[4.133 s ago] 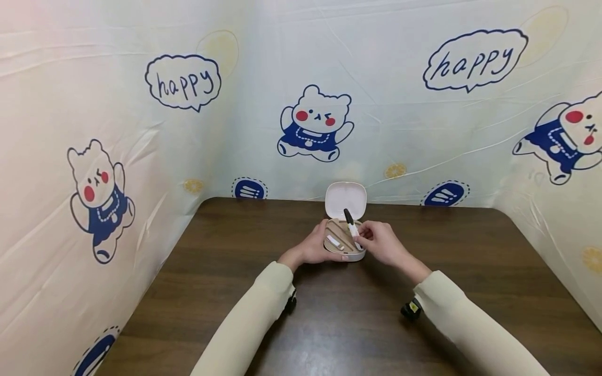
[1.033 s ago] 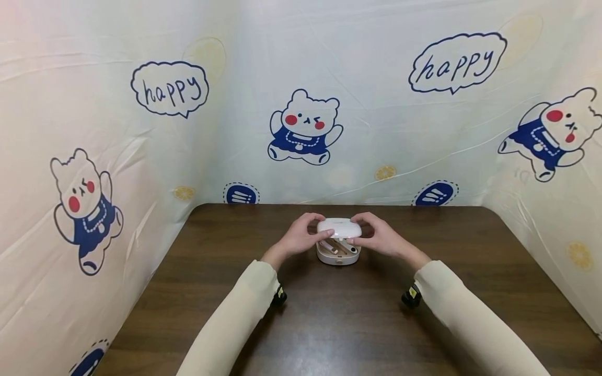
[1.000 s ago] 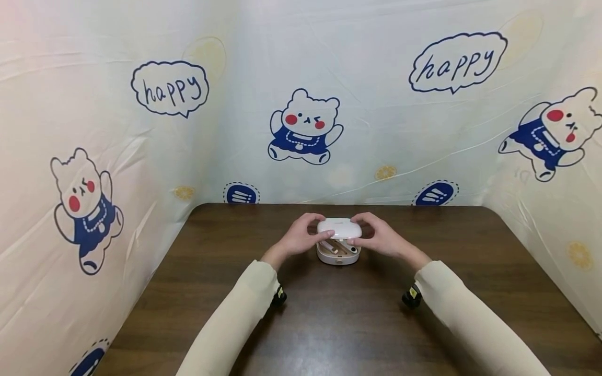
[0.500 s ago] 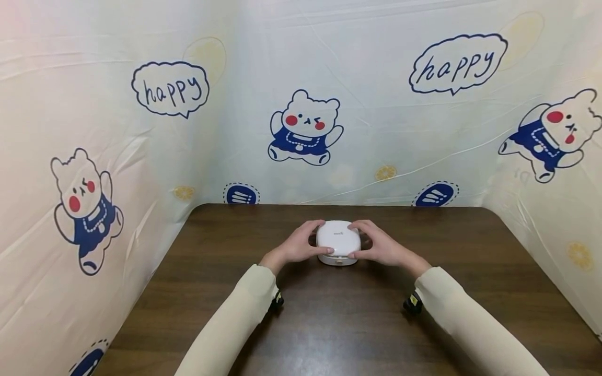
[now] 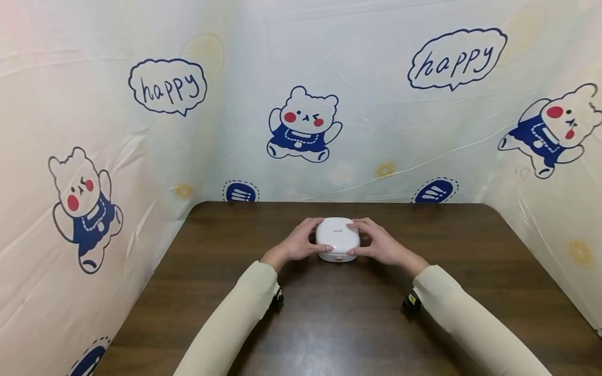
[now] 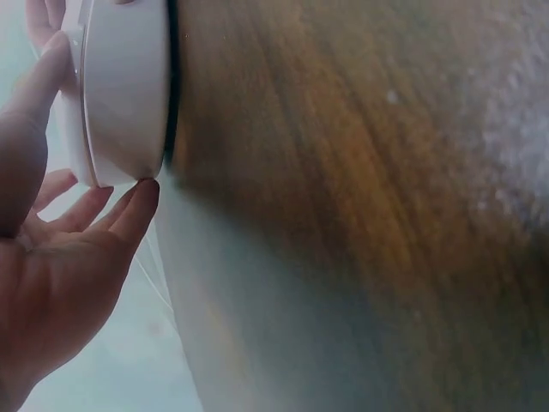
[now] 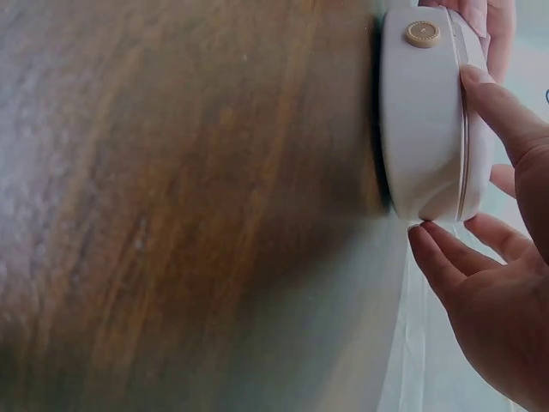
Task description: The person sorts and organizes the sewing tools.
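Observation:
A white case (image 5: 337,236) with rounded corners stands on the wooden table, its lid down flush on the base. On the case's front is a small gold round button (image 7: 422,34). My left hand (image 5: 299,241) grips the case's left side, thumb along the front of the lid and fingers around the side. From the right, my right hand (image 5: 378,243) holds it in a mirrored way, with the thumb at the seam between lid and base. Fingertips of both hands touch the side walls in the wrist views. The case's inside is hidden under the lid.
The dark wooden table (image 5: 310,324) has its far edge a short way behind the case. A pale cloth (image 5: 376,68) printed with bears and "happy" bubbles hangs around the back and sides.
Earlier my right hand held a slim black-and-white tool over the open case while my left steadied it. The tool then lay inside, and both hands brought the lid forward and down onto the base.

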The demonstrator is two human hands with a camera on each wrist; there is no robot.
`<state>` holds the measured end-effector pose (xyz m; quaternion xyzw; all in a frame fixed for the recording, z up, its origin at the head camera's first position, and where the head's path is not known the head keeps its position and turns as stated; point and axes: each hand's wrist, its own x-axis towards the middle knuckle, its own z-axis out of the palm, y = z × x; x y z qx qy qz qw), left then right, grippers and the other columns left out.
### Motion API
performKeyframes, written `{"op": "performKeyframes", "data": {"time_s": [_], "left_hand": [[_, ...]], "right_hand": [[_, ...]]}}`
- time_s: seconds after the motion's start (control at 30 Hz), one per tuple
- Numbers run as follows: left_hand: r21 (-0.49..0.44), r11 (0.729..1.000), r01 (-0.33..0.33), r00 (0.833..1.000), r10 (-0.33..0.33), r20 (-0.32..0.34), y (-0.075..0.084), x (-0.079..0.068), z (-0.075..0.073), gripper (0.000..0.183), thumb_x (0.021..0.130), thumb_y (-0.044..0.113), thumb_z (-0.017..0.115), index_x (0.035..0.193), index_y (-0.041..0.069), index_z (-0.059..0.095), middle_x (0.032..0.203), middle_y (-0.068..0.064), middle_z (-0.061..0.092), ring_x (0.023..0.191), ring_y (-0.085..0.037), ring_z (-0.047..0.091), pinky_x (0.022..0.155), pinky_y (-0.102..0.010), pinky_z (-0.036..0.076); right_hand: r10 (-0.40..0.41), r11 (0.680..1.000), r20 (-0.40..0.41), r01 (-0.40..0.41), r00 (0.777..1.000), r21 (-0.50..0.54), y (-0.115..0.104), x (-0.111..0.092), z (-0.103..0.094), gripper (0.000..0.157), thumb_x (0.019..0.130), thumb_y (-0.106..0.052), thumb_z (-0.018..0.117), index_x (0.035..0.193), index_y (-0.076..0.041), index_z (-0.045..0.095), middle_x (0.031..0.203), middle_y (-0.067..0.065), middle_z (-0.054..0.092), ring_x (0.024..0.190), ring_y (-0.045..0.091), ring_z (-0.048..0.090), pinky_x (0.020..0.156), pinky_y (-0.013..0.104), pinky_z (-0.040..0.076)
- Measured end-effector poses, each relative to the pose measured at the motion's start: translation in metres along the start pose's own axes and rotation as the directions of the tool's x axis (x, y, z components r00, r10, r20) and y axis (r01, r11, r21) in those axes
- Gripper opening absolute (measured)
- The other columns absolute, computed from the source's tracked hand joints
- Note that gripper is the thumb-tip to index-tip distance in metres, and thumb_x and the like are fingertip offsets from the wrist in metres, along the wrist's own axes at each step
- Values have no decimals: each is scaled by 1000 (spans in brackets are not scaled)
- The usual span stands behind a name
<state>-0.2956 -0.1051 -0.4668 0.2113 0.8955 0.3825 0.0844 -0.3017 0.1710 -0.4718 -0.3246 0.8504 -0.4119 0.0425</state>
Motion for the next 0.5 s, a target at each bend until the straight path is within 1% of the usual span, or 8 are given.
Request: {"op": "performKeyframes", "data": {"time_s": [0.17,0.27,0.33,0.4,0.43,0.5], "left_hand": [[-12,1000,22,999,-22,25,-1,0,2,88,90,37,81,158,7,34,157,-14,36,140,-29,45,112,-44,41],[-5,1000,9,999,-8,31,-3,0,2,89,91,37,80,159,7,32,158,-14,35,141,-29,44,113,-44,40],[3,1000,-1,1000,1,30,-5,0,1,91,92,39,78,160,6,28,159,-16,33,141,-30,43,113,-44,40],[10,1000,-11,1000,10,11,-6,0,-4,92,94,41,75,162,7,24,161,-18,30,140,-34,45,112,-46,40],[9,1000,-10,1000,10,-12,-7,-1,-7,92,95,42,74,163,8,21,162,-18,28,140,-35,45,112,-47,41],[22,1000,-3,996,5,-91,-7,-3,-17,91,96,46,70,163,11,20,163,-17,26,141,-37,44,113,-49,39]], "right_hand": [[8,1000,9,-8,1000,-8,4,-2,3,70,87,-24,85,146,-4,53,144,19,46,125,37,56,100,53,50],[8,1000,12,-8,1000,-27,5,-3,3,71,87,-25,84,147,-4,52,147,20,44,126,37,55,100,53,50],[3,998,18,-2,1000,-66,3,-2,1,70,88,-28,83,146,-4,53,150,21,43,129,38,52,102,56,47],[-8,993,13,10,1000,-115,0,-2,-5,69,90,-31,82,146,-4,53,153,22,41,134,40,48,106,58,43],[-10,989,3,10,1000,-146,-3,-2,-9,68,91,-32,80,147,-4,52,154,21,39,137,40,45,108,59,41],[-16,974,-44,5,999,-227,-7,-2,-18,67,94,-34,76,149,-5,49,157,21,36,142,42,39,111,62,35]]}}
